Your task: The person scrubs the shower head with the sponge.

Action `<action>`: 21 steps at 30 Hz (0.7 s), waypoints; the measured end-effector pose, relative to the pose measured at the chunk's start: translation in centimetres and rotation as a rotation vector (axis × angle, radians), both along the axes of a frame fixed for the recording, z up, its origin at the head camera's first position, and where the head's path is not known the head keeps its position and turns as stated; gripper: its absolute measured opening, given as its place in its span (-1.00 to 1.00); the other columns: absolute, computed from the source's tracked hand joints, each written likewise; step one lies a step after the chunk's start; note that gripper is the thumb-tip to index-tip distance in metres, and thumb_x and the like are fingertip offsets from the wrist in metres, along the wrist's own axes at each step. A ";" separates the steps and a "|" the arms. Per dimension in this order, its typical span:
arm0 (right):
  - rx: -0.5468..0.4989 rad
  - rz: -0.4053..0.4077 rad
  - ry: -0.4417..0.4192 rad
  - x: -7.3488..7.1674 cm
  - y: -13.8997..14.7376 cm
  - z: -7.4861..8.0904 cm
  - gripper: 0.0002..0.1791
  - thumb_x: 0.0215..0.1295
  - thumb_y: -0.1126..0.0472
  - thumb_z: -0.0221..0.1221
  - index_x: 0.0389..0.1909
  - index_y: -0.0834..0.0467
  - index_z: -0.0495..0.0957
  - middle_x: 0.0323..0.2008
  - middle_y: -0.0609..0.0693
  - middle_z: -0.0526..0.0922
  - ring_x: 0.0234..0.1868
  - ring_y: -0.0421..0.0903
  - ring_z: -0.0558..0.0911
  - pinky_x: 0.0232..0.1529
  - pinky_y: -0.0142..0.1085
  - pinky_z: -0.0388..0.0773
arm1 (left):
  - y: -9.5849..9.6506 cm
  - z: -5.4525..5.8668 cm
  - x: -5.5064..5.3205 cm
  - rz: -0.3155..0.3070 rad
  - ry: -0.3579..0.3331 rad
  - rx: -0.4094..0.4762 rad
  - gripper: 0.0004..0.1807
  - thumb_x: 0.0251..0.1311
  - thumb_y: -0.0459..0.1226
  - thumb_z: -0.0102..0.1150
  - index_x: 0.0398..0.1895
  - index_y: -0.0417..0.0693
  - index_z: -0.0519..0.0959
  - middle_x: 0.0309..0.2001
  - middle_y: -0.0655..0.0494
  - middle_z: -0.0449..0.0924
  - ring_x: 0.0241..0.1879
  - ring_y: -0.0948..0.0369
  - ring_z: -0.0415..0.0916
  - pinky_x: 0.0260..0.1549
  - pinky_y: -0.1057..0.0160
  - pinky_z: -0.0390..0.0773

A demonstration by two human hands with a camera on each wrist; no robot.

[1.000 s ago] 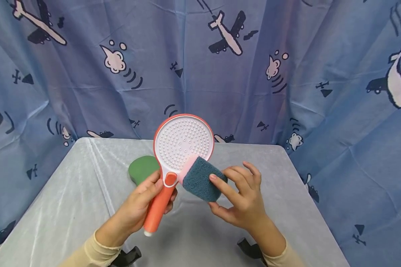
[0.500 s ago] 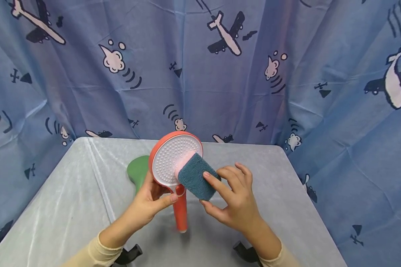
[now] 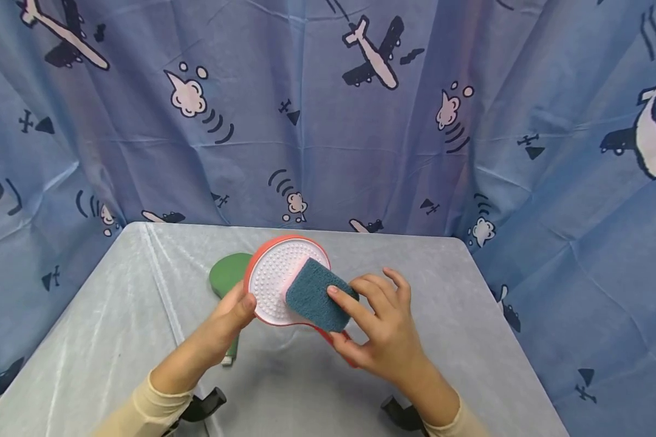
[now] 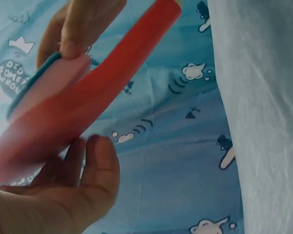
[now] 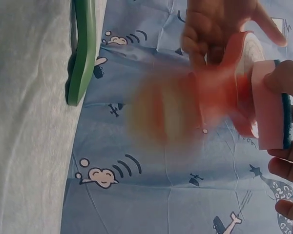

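Note:
An orange-red shower head (image 3: 268, 288) with a white nozzle face is raised over the table, its face toward the head camera. My left hand (image 3: 213, 331) holds it by the round head's left edge, thumb at the rim and fingers behind. In the left wrist view the shower head (image 4: 93, 95) shows its back and handle. My right hand (image 3: 385, 328) pinches a sponge (image 3: 317, 294), dark green scouring side outward and pink side against the nozzle face. The handle points away to the lower right, mostly hidden by the sponge and right hand; it is blurred in the right wrist view.
A green object (image 3: 228, 271) with a rounded head and a handle lies on the grey cloth-covered table (image 3: 454, 291), partly behind the left hand. A blue curtain (image 3: 328, 133) with airplane prints surrounds the table. Black curved pieces (image 3: 203, 405) sit at both wrists.
My left hand has shifted from the handle to the round head. The shower head has turned, its handle swinging to the lower right, and come lower. The sponge stays on the face.

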State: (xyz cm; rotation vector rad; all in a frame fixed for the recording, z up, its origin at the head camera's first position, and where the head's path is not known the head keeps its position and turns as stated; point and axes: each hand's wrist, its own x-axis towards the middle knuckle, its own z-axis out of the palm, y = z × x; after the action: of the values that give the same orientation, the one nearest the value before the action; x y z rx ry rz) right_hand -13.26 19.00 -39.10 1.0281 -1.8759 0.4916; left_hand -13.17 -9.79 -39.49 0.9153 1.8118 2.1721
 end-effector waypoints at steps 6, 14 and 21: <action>0.028 0.001 -0.048 0.1 0.4 0.2 -0.50 0.31 -0.09 0.17 0.18 0.04 0.67 -0.08 0.13 0.63 -0.01 0.12 0.53 0.20 0.34 0.23 | -0.7 0.5 -0.4 -0.108 -0.063 -0.001 -0.47 0.54 -0.16 -0.22 0.39 -0.36 0.23 0.13 0.12 0.60 0.04 0.23 0.62 0.11 0.25 0.60; 0.083 -0.081 -0.155 0.9 -0.6 -0.5 -0.27 -0.06 0.01 0.44 0.27 -0.06 0.62 -0.10 0.04 0.61 -0.02 0.06 0.53 0.22 0.33 0.25 | 0.3 0.4 -0.4 0.101 -0.202 -0.063 -0.14 -0.04 -0.57 -0.10 0.49 -0.38 0.05 0.17 -0.11 0.45 -0.03 0.17 0.61 -0.11 0.22 0.70; 0.035 -0.107 -0.055 0.8 -1.3 -0.9 -0.39 0.13 -0.08 0.31 0.22 0.04 0.65 -0.17 0.10 0.59 -0.10 0.10 0.53 0.16 0.29 0.29 | 0.8 0.7 0.1 0.158 -0.294 -0.035 -0.14 -0.03 -0.59 -0.09 0.50 -0.30 0.09 0.15 -0.09 0.48 -0.05 0.15 0.61 -0.11 0.24 0.70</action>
State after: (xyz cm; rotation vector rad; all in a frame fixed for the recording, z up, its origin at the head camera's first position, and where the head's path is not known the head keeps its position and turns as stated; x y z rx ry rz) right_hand -12.47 17.69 -40.03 0.9401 -1.9827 0.4297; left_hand -13.11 -8.96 -38.80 0.4288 1.8208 2.2169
